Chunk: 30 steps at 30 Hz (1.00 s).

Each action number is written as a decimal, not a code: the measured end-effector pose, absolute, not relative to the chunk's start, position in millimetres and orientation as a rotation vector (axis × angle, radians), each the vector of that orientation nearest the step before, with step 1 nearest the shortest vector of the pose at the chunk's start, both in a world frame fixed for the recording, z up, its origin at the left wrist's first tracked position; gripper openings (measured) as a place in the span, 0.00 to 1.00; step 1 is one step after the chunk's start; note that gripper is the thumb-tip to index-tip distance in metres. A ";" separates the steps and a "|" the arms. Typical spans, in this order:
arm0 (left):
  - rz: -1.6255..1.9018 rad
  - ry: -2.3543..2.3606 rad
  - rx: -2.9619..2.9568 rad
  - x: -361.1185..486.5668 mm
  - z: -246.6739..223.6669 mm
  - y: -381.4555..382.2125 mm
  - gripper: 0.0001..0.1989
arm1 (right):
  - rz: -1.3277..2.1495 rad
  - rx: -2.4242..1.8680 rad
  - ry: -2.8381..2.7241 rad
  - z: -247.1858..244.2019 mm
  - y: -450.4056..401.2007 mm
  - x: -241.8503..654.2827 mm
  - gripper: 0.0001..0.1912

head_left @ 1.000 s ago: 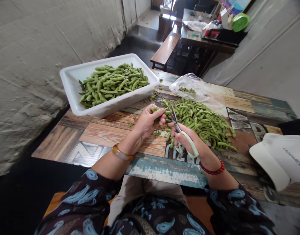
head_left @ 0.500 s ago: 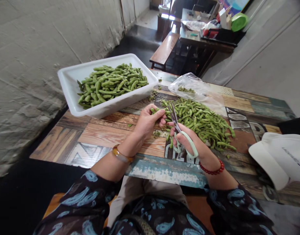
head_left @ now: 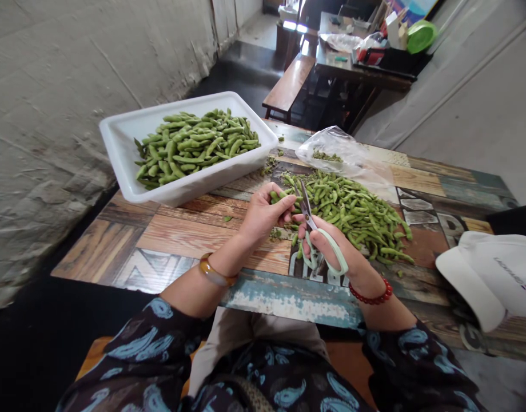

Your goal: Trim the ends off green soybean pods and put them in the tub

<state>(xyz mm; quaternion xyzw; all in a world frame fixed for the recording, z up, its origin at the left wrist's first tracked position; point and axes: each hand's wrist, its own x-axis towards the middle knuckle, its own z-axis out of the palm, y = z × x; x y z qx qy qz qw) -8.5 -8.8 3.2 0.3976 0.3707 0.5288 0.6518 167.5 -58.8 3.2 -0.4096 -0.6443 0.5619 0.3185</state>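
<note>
At the left, a white tub point(head_left: 222, 176) sits tilted across the view on the bench point(head_left: 181, 233), heaped with green pods point(head_left: 200, 140). Just right of its near corner lie small scraps point(head_left: 269, 166). Nearer the person, below the scraps, the left hand point(head_left: 265, 213), a bangle point(head_left: 218, 272) on its wrist, pinches a green pod point(head_left: 299, 199) between thumb and fingers; whether more pods are tucked in the palm, I cannot tell. The pod's long axis runs roughly left to right, its free end poking out past the fingertips toward the scissors point(head_left: 307, 207), whose slightly parted blades point away from the person, across the pod's line; whether they touch it is too small to tell. The left hand is the nearer one to the pod. The right hand point(head_left: 342, 240) grips the scissors by their pale green handles, a red bead bracelet point(head_left: 373, 296) at its wrist. Beyond the right hand and spreading rightward is a loose pile of pods point(head_left: 361, 214), with a clear plastic bag point(head_left: 353, 150) behind it. Farthest right rests a white cap point(head_left: 492, 280).
</note>
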 end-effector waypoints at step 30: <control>0.916 0.852 0.965 -20.1 -0.7 5.3 0.12 | 1.382 -1.072 -1.282 23.4 -48.3 190.7 0.28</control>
